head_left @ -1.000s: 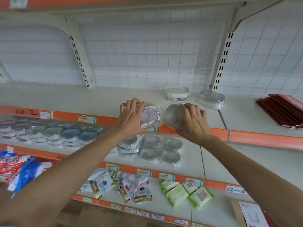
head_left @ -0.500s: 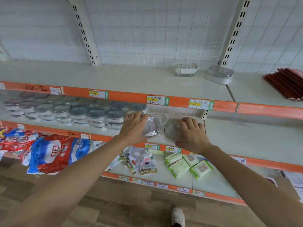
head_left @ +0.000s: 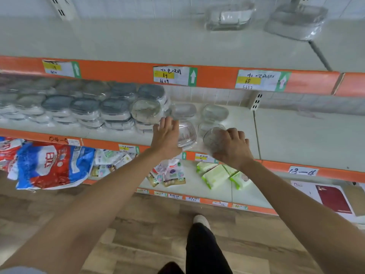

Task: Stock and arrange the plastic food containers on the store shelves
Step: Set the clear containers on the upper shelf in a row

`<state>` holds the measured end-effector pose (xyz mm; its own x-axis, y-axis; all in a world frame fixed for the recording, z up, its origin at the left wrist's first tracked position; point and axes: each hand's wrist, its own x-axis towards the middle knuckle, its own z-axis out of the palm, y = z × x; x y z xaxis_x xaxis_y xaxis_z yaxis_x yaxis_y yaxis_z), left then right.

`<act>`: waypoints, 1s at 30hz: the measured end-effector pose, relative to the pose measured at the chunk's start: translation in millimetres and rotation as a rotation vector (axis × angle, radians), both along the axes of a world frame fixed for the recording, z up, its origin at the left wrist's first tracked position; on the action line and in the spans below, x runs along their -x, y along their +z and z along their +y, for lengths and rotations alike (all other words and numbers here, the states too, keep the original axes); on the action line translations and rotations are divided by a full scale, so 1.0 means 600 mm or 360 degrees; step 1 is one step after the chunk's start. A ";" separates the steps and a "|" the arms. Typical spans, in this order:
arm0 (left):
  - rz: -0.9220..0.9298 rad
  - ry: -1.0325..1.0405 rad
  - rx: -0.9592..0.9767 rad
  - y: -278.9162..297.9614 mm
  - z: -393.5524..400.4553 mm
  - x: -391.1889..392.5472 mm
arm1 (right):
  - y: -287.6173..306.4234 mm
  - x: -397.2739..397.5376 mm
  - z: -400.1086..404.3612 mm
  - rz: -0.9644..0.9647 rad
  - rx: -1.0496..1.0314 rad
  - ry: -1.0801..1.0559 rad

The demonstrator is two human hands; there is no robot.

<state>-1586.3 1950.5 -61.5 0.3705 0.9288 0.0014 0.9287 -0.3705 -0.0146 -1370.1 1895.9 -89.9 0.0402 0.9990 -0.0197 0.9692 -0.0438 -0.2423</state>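
My left hand (head_left: 165,136) holds a clear squarish plastic container (head_left: 187,135) by its left side, low over the front of the middle shelf (head_left: 296,135). My right hand (head_left: 232,148) grips a second clear rounded container (head_left: 211,138) from above, just to the right of the first. Both sit in front of a few wrapped clear containers (head_left: 215,112) standing on that shelf. To the left, rows of stacked grey-lidded containers (head_left: 116,108) fill the shelf.
The upper shelf carries a wrapped box (head_left: 229,16) and a wrapped lidded tub (head_left: 296,21) at the back. On the lower shelf lie green wipe packs (head_left: 216,176), small sachets (head_left: 169,174) and red-blue bags (head_left: 49,165). My foot (head_left: 201,221) stands on the wood floor.
Both hands have carried the two clear containers down from upper-shelf level to the front of the middle shelf. The view has tilted downward.
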 end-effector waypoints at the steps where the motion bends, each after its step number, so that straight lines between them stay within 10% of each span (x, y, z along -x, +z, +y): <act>1: -0.0049 0.0028 -0.0016 -0.025 0.021 -0.012 | -0.021 -0.007 0.022 0.0018 -0.0043 -0.0043; 12: -0.0490 0.0064 -0.0224 -0.172 0.270 -0.092 | -0.154 -0.104 0.242 0.0076 -0.0331 -0.0367; 23: -0.0633 -0.0007 -0.0287 -0.185 0.315 -0.086 | -0.152 -0.083 0.337 0.0090 -0.0368 0.0024; 30: -0.0512 -0.0153 -0.0362 -0.193 0.280 -0.064 | -0.150 -0.031 0.331 -0.0595 -0.0405 0.0102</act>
<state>-1548.1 2118.3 -177.4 0.4028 0.8527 0.3327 0.8606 -0.4765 0.1795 -1351.7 2094.6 -180.1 -0.0640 0.9710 0.2305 0.9910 0.0346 0.1294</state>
